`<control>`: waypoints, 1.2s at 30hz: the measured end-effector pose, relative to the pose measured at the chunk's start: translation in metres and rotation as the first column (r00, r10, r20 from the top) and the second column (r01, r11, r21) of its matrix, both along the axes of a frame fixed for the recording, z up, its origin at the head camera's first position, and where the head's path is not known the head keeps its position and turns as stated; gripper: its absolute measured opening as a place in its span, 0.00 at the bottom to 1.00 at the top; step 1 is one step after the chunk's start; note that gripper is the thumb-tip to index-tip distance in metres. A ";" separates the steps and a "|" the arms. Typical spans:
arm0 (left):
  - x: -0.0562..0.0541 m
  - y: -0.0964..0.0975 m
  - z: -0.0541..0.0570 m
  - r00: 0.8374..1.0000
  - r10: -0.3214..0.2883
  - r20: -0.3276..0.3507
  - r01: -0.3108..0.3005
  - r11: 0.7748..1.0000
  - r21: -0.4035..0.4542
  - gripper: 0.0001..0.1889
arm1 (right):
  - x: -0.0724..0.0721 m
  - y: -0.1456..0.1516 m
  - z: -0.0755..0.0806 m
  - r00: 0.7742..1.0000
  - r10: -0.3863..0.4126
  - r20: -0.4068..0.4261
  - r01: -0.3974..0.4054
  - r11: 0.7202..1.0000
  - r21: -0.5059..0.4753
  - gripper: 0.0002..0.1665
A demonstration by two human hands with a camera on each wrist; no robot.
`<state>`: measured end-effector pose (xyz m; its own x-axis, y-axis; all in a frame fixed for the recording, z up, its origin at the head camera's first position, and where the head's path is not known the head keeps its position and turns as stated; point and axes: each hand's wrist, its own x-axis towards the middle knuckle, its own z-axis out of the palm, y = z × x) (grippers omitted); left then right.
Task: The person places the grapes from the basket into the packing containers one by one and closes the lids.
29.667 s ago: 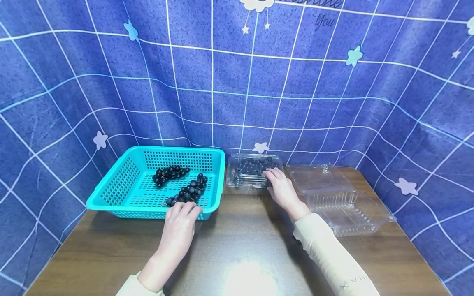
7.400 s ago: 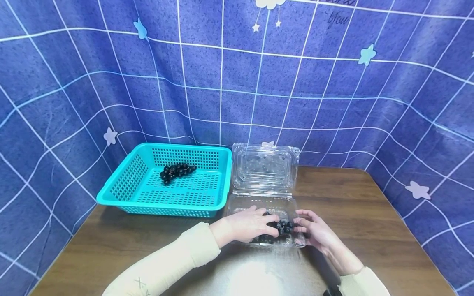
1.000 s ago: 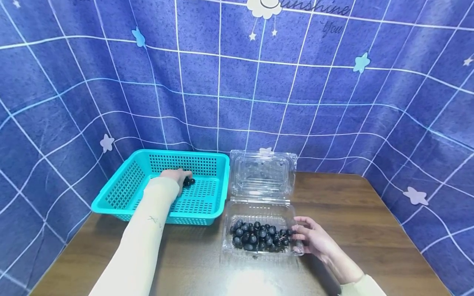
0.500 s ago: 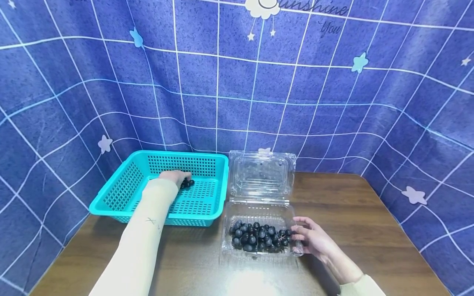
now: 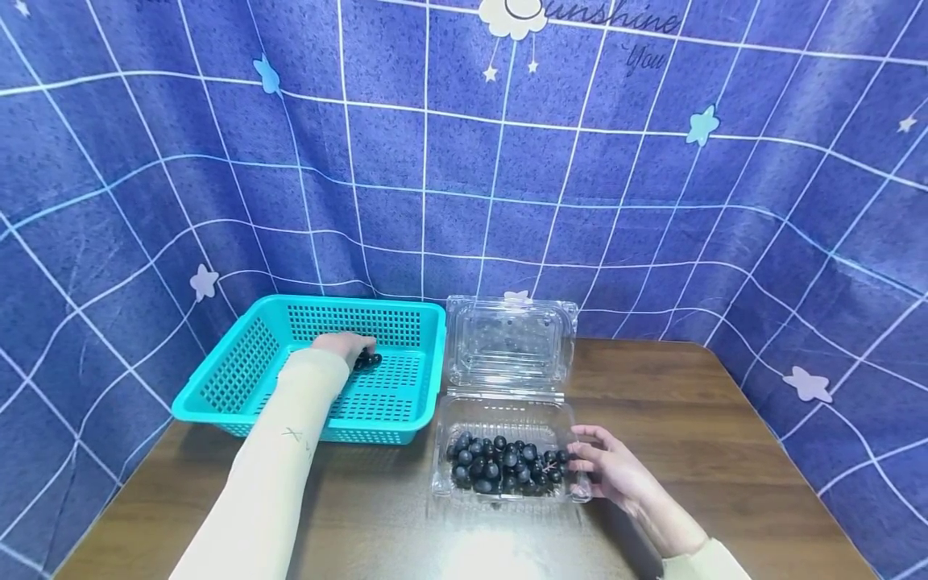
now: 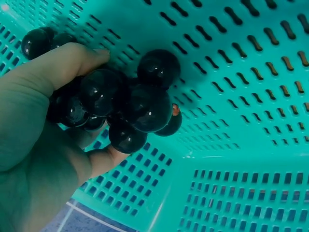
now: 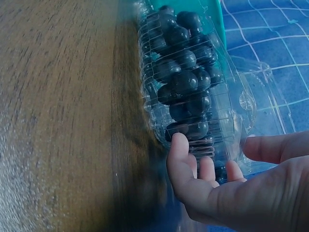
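Note:
In the head view my left hand (image 5: 346, 345) reaches down into the turquoise basket (image 5: 377, 435). The left wrist view shows its thumb and fingers curled round a bunch of dark grapes (image 6: 145, 106); part of the bunch is hidden by the hand. On the right, an unlidded clear plastic clamshell box (image 5: 500, 409) holds more dark grapes (image 5: 500, 467), their stem showing. Its hinged lid (image 5: 510, 342) stands raised at the back. My right hand (image 5: 623, 475) touches the box's right end with spread, slightly bent fingers, as the right wrist view shows too.
The brown wooden table (image 5: 652, 387) carries the basket at the left and the clear box just right of it. A blue curtain (image 5: 616, 225) with white grid lines and stars hangs behind and along both sides.
Earlier two bunches lay in the basket, with a filled box and an unfilled one beside it; one bunch then went into the front box. In the last second the hands have hardly moved.

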<state>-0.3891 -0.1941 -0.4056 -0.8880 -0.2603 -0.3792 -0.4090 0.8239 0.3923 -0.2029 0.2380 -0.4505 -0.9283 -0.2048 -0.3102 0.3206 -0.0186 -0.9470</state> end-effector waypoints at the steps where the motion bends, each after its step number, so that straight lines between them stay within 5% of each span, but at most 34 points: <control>1: 0.000 0.000 0.001 1.000 -0.015 0.000 0.015 1.000 -0.011 0.20 | 0.000 0.000 0.000 1.000 0.001 0.001 -0.001 1.000 -0.002 0.30; 2: 0.000 0.000 0.001 1.000 -0.031 -0.006 0.030 0.999 -0.031 0.20 | 0.000 0.000 -0.001 1.000 0.002 0.003 -0.002 1.000 -0.004 0.30; 6: 0.002 0.002 0.004 0.993 0.114 -0.019 -0.112 0.991 0.079 0.18 | 0.000 0.001 0.000 1.000 0.007 0.002 -0.007 1.000 -0.014 0.29; 9: 0.004 0.000 0.006 0.986 0.168 -0.011 -0.166 0.979 0.121 0.20 | 0.000 0.001 0.001 1.000 0.010 -0.001 -0.010 1.000 -0.018 0.29; 13: 0.004 -0.002 0.012 1.000 -0.003 0.015 0.003 1.000 0.019 0.22 | 0.001 0.000 0.002 1.000 0.005 0.004 -0.005 1.000 -0.020 0.27; 16: 0.004 -0.001 0.018 0.990 -0.139 0.038 0.141 0.989 -0.054 0.23 | 0.001 0.000 0.003 1.000 0.005 0.002 -0.005 1.000 -0.020 0.25; 19: 0.005 0.001 0.025 0.946 -0.316 0.066 0.323 0.935 -0.149 0.13 | 0.001 0.000 0.003 1.000 0.010 -0.002 -0.010 1.000 -0.018 0.25; 21: 0.007 0.003 0.029 0.881 -0.463 0.095 0.472 0.849 -0.237 0.04 | 0.002 -0.001 0.002 1.000 0.009 0.000 -0.009 1.000 -0.016 0.25; 23: 0.007 0.006 0.032 0.799 -0.591 0.113 0.593 0.741 -0.316 0.22 | 0.002 -0.001 0.002 1.000 0.010 0.000 -0.010 1.000 -0.014 0.26; 25: 0.006 0.009 0.034 0.734 -0.667 0.127 0.659 0.655 -0.370 0.35 | 0.002 0.000 0.002 1.000 0.011 0.000 -0.011 1.000 -0.010 0.27; 28: 0.004 0.012 0.035 0.715 -0.687 0.130 0.675 0.629 -0.386 0.36 | 0.002 0.000 0.002 1.000 0.010 -0.003 -0.010 1.000 -0.007 0.28; 36: 0.003 0.011 0.037 0.692 -0.715 0.100 0.687 0.610 -0.395 0.34 | 0.000 0.001 0.001 1.000 0.003 0.000 -0.003 1.000 -0.022 0.28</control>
